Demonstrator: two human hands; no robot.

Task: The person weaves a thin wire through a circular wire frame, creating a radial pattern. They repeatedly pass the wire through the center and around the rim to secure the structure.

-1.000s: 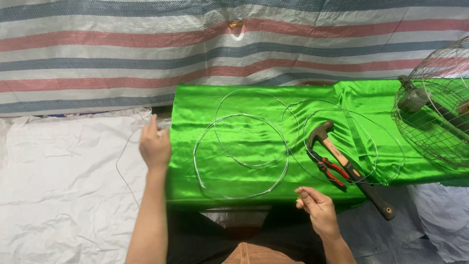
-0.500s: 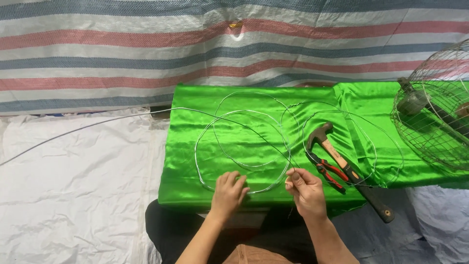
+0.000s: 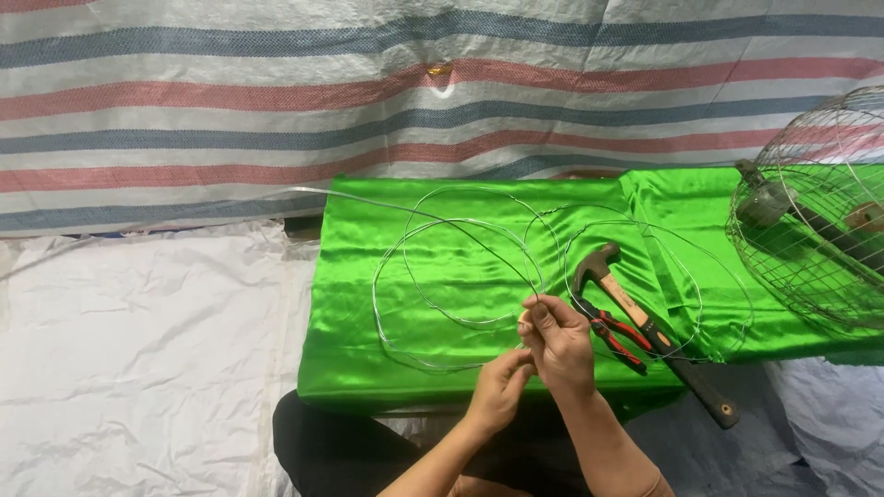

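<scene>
Loops of thin silver wire (image 3: 442,267) lie coiled on a bright green satin cloth (image 3: 368,350). My right hand (image 3: 557,345) pinches the wire at the near side of the coil, fingers closed on it. Just below and left of it, my left hand (image 3: 502,387) also grips the wire, touching my right hand. A long straight end of the wire runs off to the left over the white sheet.
A claw hammer (image 3: 645,317) with a wooden and black handle and red-handled pliers (image 3: 612,336) lie right of my hands. A round wire cage (image 3: 815,221) stands at the far right. A striped tarp (image 3: 368,101) hangs behind, and a white sheet (image 3: 138,368) covers the floor at left.
My left hand came from the cloth's left edge over to the right hand. Both hands now meet on the wire at the coil's near side, and the long wire end swung out leftward.
</scene>
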